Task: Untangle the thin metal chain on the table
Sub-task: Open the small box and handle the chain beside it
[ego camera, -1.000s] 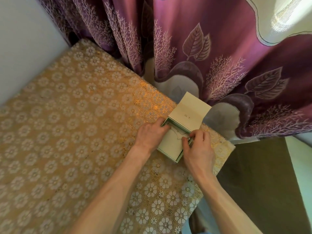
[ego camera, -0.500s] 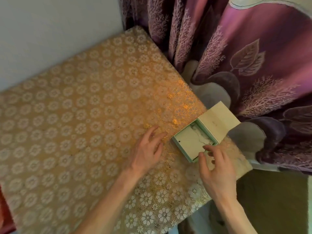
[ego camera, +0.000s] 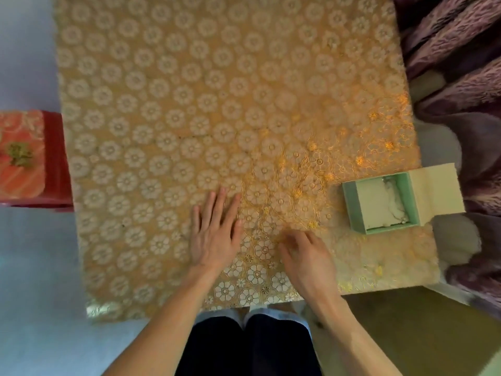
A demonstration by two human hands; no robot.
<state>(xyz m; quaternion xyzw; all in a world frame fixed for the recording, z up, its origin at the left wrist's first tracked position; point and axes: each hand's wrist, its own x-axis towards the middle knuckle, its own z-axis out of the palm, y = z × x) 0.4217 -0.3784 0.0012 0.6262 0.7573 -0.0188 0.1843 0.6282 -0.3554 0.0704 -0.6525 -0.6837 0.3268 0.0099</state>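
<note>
Thin metal chain (ego camera: 394,206) is lying inside the small square pale-green box (ego camera: 349,204), strung loosely across the white pad (ego camera: 375,204) on the box floor. We're reading it as a faint grey squiggle running from the far edge of the pad to the near one. It's too fine for us to be making out any knots.

The box is sitting at the right edge of the table, on the gold floral lace tablecloth (ego camera: 176,104). Its cream lid (ego camera: 433,189) is lying open flat to the right, overhanging toward the purple leaf-print curtain (ego camera: 461,58).

We're seeing the left hand (ego camera: 214,234) resting palm-down on the tablecloth. Its fingers (ego camera: 221,202) are lying straight, slightly fanned and flat against the cloth, gripping nothing. It's sitting well apart from the box.

The right hand (ego camera: 307,257) is sitting knuckles-up just beside the left one, nearer the box but not touching it. Its fingers (ego camera: 287,240) are curling down and inward, with the tips at or near the cloth. That area is blurring out, so we can't tell whether they're pinching anything or actually making contact.

Both forearms are coming in from the near edge of the table. Dark trousers (ego camera: 244,346) are showing below that edge. A red stool with an orange patterned cushion (ego camera: 21,158) is standing to the left of the table. An olive-green mat (ego camera: 423,335) is lying on the floor at lower right.
</note>
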